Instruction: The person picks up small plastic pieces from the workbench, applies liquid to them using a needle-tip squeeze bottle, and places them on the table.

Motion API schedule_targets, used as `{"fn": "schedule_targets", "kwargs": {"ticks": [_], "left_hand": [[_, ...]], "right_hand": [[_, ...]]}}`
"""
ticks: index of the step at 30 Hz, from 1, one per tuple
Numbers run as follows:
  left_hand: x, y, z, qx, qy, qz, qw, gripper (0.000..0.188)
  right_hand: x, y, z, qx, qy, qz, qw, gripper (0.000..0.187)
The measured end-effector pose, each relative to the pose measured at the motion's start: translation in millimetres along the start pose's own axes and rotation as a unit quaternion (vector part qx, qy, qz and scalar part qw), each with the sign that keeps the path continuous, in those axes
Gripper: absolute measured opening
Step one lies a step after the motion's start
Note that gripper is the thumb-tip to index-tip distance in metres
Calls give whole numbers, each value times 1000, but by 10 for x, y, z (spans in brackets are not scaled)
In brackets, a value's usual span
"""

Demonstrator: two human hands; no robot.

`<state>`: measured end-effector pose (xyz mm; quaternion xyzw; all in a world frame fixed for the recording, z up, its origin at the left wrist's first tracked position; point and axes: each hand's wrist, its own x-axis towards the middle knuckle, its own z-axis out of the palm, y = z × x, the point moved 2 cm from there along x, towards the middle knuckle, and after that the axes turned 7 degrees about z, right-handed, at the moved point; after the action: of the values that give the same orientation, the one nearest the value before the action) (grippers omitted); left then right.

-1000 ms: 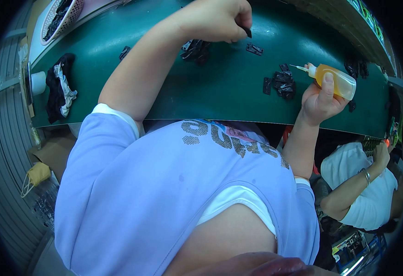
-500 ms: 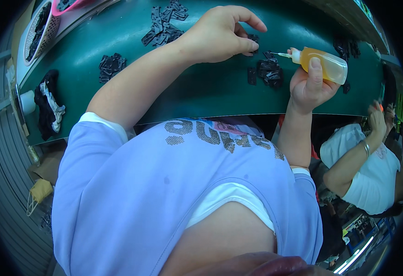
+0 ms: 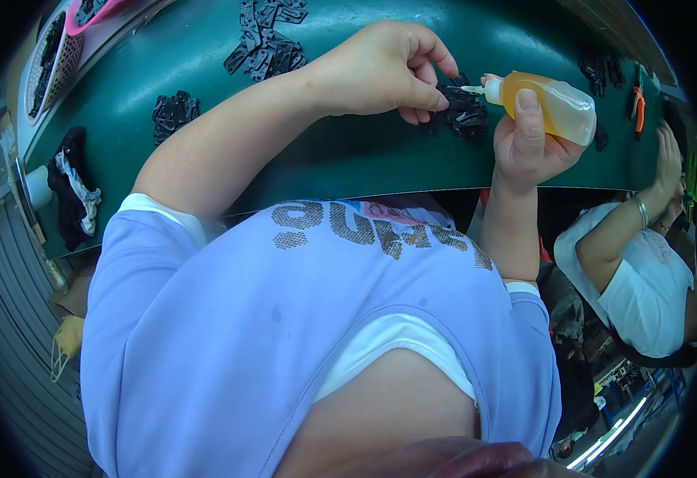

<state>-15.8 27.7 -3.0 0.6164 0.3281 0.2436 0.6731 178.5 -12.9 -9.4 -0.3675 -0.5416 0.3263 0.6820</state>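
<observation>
My left hand (image 3: 396, 72) is curled, with thumb and fingers closed round a small black part (image 3: 446, 84) that they mostly hide. My right hand (image 3: 533, 147) grips a squeeze bottle (image 3: 555, 107) of clear plastic with amber liquid inside. Its thin needle tip (image 3: 469, 89) points left, close to the left thumb and fingertips; whether it touches the part I cannot tell. Just below the tip lies a pile of flat black parts (image 3: 468, 118) on the green tabletop (image 3: 316, 155).
More black parts lie in heaps at the far middle (image 3: 269, 48), the left (image 3: 175, 111) and the far right (image 3: 599, 70). Orange-handled pliers (image 3: 640, 110) rest at the right edge. A black and white cloth (image 3: 74, 187) and baskets (image 3: 63, 68) are at left. A co-worker's arm (image 3: 615, 239) is at right.
The bottle has moved slightly left and its tip is nearer my left fingertips. My left hand has lowered a little towards the pile. The co-worker's hands have shifted, and the orange-handled pliers now show.
</observation>
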Motion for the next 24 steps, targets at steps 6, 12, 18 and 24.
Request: {"fn": "schedule_targets", "kwargs": {"ticks": [6,12,18,24], "left_hand": [[8,-6,-8,-7,-18,-6,1000,32],[17,-10,-3,-3,-22,-7,1000,30],[26,-23,6,-11,-12,3,1000,30],[20,-25,4,-5,-25,3,1000,31]], "right_hand": [[-6,-3,23,-21,4,-5,1000,34],[1,17,-14,-24,-8,-6,1000,34],[4,1,29,-18,-5,-6,1000,35],[-6,-14,50,-43,-8,-14,999,36]]}}
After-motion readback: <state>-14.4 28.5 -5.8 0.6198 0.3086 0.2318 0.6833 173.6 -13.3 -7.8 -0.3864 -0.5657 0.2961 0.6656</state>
